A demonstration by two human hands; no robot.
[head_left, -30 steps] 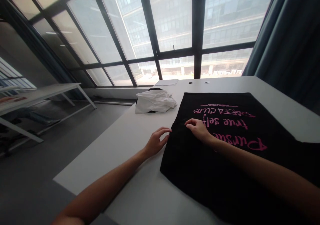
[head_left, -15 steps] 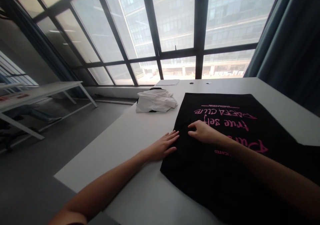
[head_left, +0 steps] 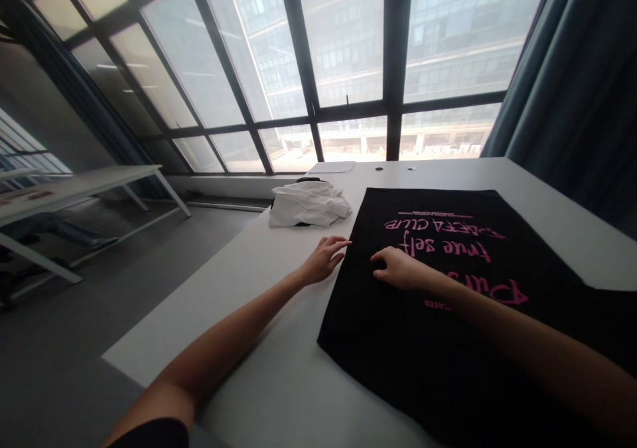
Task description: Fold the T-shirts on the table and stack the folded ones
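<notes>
A black T-shirt (head_left: pixel 448 355) with pink lettering lies spread on the white table (head_left: pixel 253 295), its print upside down to me. At the shirt's left edge is my left hand (head_left: pixel 321 260), palm down, fingers stretched out and the fingertips touching the edge of the cloth. My right hand (head_left: pixel 403 269) rests on the shirt beside the lettering. Its fingers are curled, with thumb and index finger close together. Whether any cloth is caught between them cannot be made out. My right forearm covers part of the print.
A crumpled white cloth (head_left: pixel 309 204) with something black under it lies at the table's left edge. Farther back are a flat white sheet (head_left: pixel 331 167) and a small dark disc (head_left: pixel 379 168). Windows and a curtain (head_left: pixel 527 96) stand behind; another table (head_left: pixel 84 186) is at left.
My left hand has slid away from me along the shirt's edge and mostly off the cloth. The right hand stays at nearly the same spot. A small rumple beside it no longer shows.
</notes>
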